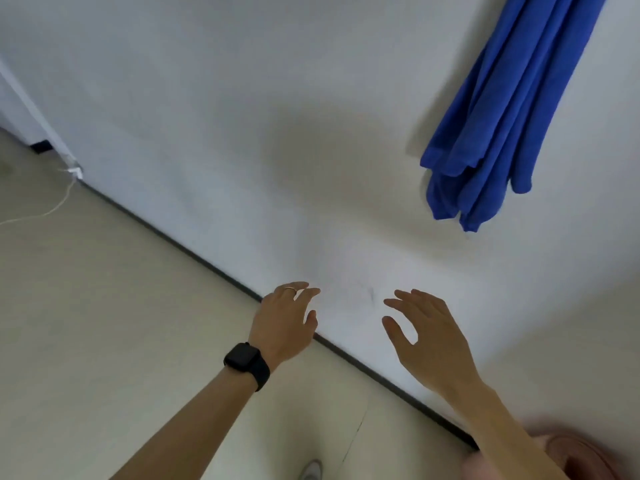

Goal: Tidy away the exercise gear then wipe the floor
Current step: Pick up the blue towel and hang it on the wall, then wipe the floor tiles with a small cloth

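A blue cloth [498,126] hangs in folds on the white wall [214,126] at the upper right. My left hand [284,323], with a black watch on the wrist and a ring on one finger, is held out low in front of the wall, fingers relaxed and holding nothing. My right hand [429,337] is beside it, fingers spread and loosely bent, also holding nothing. Both hands are well below and to the left of the cloth. A blurred pink object [575,455] lies at the bottom right corner; I cannot tell what it is.
The beige floor [104,323] meets the wall along a dark skirting line [194,251] running diagonally. A white cable [52,206] trails on the floor at the far left near a wall corner. The toe of a grey shoe [311,471] shows at the bottom.
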Tool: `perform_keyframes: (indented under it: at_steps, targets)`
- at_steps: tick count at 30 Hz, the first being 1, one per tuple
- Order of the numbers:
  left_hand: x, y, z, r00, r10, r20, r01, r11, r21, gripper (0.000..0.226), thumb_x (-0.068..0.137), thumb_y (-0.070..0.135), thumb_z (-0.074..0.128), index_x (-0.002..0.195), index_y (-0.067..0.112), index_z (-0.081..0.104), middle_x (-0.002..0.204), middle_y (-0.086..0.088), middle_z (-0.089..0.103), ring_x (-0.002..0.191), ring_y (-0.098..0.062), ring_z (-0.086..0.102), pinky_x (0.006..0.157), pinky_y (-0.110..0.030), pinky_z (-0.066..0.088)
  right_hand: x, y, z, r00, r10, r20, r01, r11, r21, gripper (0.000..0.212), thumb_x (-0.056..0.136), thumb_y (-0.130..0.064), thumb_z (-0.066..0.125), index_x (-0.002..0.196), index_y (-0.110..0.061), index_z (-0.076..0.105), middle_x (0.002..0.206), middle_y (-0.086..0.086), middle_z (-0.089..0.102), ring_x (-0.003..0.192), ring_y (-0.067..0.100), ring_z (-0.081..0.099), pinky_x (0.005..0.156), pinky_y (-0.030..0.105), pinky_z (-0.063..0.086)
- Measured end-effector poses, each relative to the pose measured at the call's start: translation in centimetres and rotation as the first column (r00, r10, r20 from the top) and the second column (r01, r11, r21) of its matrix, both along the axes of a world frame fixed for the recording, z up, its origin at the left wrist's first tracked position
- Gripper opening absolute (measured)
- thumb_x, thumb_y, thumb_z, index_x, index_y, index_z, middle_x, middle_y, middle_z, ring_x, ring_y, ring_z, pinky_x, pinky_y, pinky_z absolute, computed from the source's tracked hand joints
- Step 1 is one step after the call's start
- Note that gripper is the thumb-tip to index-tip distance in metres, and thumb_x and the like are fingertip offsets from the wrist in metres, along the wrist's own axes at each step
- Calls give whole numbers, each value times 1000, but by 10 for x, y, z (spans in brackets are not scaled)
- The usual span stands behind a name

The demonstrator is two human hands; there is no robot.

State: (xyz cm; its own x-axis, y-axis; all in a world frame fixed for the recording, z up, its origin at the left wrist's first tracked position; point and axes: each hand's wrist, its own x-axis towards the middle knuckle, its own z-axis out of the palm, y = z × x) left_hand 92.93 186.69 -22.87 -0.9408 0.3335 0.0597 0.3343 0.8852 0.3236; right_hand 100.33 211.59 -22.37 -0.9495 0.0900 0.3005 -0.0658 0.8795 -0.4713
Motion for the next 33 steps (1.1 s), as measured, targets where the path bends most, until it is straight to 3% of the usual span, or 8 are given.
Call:
perform_keyframes:
  at_steps: [5,9,12,16,20,25,33]
  targets:
    - [94,-88,-20,956,278,90,-270,958,-95,46,99,37,47,144,31,45,148,6,46,140,-12,35,112,-33,30,12,-78,-22,949,292,120,-287,956,-52,30,95,-43,57,124,-39,64,136,-22,56,139,4,33,106,36,42]
    - [172,-169,-16,847,524,90,-508,847,-154,47,100,40,42,146,36,41,151,9,42,143,-9,28,115,-31,26,29,-167,-15,826,555,100,-557,831,-17,39,97,-51,43,128,-35,62,137,-17,57,140,8,35,108,33,36]
    - [243,-234,-1,706,707,44,-696,704,-138,47,100,41,41,147,38,39,151,12,39,143,-7,25,117,-30,20,53,-247,-2,694,718,56,-720,692,47,45,96,-54,37,127,-34,62,136,-15,59,139,11,39,108,37,41]
    - [339,-313,17,498,867,-10,-865,495,-84,46,98,39,45,144,38,43,149,12,42,142,-9,29,115,-30,21,94,-355,12,502,865,2,-863,500,75,39,95,-48,46,125,-31,63,133,-13,61,137,14,43,105,40,45]
    - [445,-391,27,313,949,-26,-948,311,-65,46,97,37,48,143,38,45,147,12,45,140,-11,32,114,-31,24,161,-467,22,354,934,-36,-931,356,81,37,93,-43,51,123,-29,65,132,-10,63,137,17,44,104,39,44]
    - [572,-474,30,119,992,-42,-991,116,-74,46,96,38,49,142,37,47,146,11,48,137,-15,38,111,-35,31,257,-593,20,149,987,-52,-983,154,99,41,93,-49,43,122,-29,65,130,-11,64,136,17,46,103,38,46]
    - [707,-579,23,-142,990,-24,-985,-144,-100,47,96,40,48,143,37,46,148,10,46,140,-17,36,114,-37,28,364,-749,9,-75,996,-38,-993,-71,99,44,93,-49,41,123,-28,66,128,-12,65,134,17,49,103,35,44]
